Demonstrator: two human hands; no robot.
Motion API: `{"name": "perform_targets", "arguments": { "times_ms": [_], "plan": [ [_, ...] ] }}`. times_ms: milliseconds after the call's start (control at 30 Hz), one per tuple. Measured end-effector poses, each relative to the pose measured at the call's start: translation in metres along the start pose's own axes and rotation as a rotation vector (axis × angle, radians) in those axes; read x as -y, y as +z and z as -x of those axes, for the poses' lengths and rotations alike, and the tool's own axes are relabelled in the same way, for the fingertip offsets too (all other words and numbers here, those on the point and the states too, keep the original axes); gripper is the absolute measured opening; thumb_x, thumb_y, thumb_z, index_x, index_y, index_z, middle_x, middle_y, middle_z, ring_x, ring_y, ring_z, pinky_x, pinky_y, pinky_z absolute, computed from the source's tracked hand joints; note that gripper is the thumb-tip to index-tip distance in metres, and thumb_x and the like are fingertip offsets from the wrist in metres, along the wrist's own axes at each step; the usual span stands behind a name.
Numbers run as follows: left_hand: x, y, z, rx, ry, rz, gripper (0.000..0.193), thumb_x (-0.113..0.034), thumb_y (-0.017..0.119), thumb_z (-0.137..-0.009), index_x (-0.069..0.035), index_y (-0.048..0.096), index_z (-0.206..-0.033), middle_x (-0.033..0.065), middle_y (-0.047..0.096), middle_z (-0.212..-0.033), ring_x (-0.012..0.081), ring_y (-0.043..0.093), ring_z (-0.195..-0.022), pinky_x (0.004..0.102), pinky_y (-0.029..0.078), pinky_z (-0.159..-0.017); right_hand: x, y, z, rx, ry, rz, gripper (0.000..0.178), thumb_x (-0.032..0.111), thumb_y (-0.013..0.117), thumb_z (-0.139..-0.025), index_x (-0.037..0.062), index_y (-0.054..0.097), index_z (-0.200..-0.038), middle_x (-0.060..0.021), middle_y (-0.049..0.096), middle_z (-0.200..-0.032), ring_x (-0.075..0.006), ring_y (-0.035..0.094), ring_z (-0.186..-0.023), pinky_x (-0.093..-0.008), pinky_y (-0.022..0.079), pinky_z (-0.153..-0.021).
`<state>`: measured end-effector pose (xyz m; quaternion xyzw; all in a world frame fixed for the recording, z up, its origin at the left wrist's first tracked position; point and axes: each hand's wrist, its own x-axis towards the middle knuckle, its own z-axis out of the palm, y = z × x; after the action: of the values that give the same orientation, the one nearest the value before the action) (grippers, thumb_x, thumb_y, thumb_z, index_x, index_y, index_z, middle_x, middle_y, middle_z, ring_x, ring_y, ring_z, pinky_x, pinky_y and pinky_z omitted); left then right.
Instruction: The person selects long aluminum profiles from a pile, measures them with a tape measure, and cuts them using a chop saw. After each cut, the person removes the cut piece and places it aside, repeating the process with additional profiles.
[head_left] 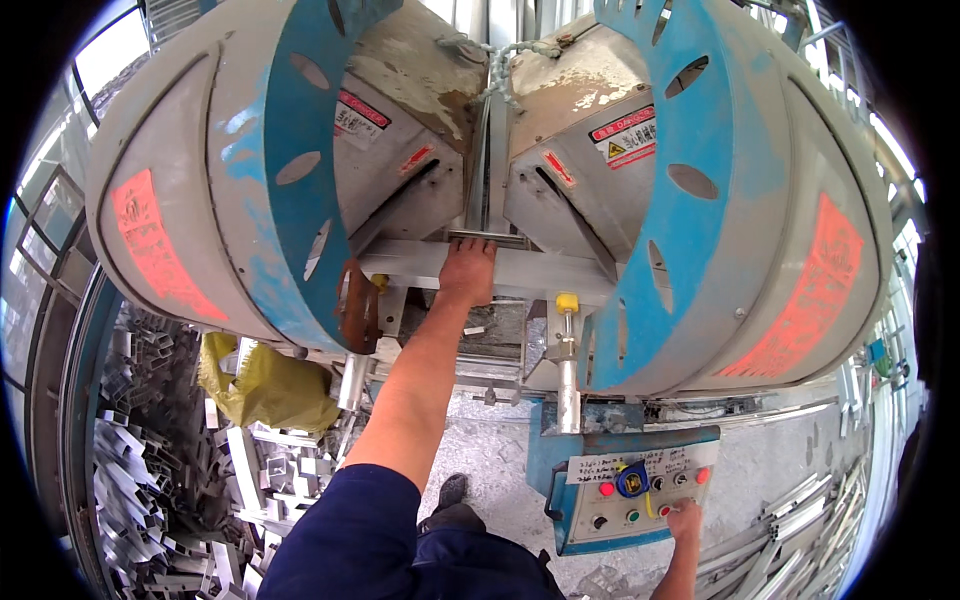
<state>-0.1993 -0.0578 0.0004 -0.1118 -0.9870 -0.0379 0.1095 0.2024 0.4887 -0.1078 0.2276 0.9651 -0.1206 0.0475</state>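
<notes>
My left hand [468, 270] lies over a flat silver metal profile [540, 272] that runs crosswise between two guarded saw heads. Its fingers curl over the bar's far edge. At the lower right, my right hand [687, 520] is at the blue control box [600, 530], fingers drawn together at a red button [664, 511] on the front row. A blue and black tape measure [632, 480] rests on the panel, a bit of yellow tape hanging from it. Beyond my left hand, the left guard [290, 110] and right guard [700, 130] curve in blue metal.
Yellow-capped metal cylinder [568, 365] stands upright in front of the bar. At left lie a yellow sack [265, 385] and a heap of metal offcuts [140, 480]. Long profiles [800, 540] are stacked at lower right. Slanted slots open in the inner guard plates.
</notes>
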Motion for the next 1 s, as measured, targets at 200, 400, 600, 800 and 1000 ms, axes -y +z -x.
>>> {"name": "perform_targets", "arguments": {
  "times_ms": [200,400,600,800,1000],
  "plan": [
    [0.000,-0.004,0.000,0.024,-0.005,0.007,0.067,-0.010,0.066,-0.068,-0.004,0.047,-0.133,0.0157,0.051,-0.128,0.0316,0.046,-0.125,0.0472,0.035,-0.109,0.006,-0.004,0.000,0.031,0.034,0.048,0.027,0.008,0.058,-0.066,0.0044,0.071,-0.090,-0.0213,0.069,-0.087,-0.0387,0.065,-0.089,-0.0456,0.051,-0.083],
    [0.003,0.008,-0.002,-0.063,0.034,0.003,0.064,-0.010,0.063,-0.070,-0.003,0.047,-0.131,0.0163,0.053,-0.124,0.0317,0.047,-0.122,0.0462,0.036,-0.106,-0.007,0.004,-0.001,0.006,-0.006,0.047,0.027,0.010,0.058,-0.067,0.0048,0.071,-0.090,-0.0205,0.069,-0.086,-0.0384,0.064,-0.088,-0.0466,0.050,-0.082],
    [0.003,-0.004,0.001,0.043,0.005,-0.007,0.065,-0.012,0.064,-0.070,-0.004,0.046,-0.133,0.0149,0.051,-0.127,0.0309,0.046,-0.124,0.0470,0.033,-0.109,0.006,-0.001,0.001,0.020,0.021,0.040,0.028,0.008,0.056,-0.067,0.0048,0.071,-0.090,-0.0234,0.068,-0.089,-0.0398,0.065,-0.089,-0.0454,0.052,-0.081],
    [-0.001,-0.006,0.000,0.052,-0.001,-0.005,0.066,-0.012,0.063,-0.071,-0.004,0.045,-0.134,0.0158,0.049,-0.131,0.0315,0.044,-0.128,0.0493,0.033,-0.111,0.002,0.002,0.006,-0.015,0.014,0.025,0.027,0.007,0.056,-0.068,0.0050,0.071,-0.092,-0.0214,0.069,-0.090,-0.0398,0.065,-0.090,-0.0459,0.051,-0.082],
    [-0.002,0.003,-0.003,0.048,-0.025,0.073,0.071,-0.015,0.069,-0.067,-0.002,0.047,-0.133,0.0170,0.050,-0.131,0.0311,0.046,-0.126,0.0464,0.031,-0.113,0.018,0.033,0.049,-0.370,0.105,-0.299,0.022,0.013,0.068,-0.078,0.0046,0.067,-0.098,-0.0186,0.067,-0.093,-0.0369,0.064,-0.086,-0.0440,0.050,-0.078]
  ]
}}
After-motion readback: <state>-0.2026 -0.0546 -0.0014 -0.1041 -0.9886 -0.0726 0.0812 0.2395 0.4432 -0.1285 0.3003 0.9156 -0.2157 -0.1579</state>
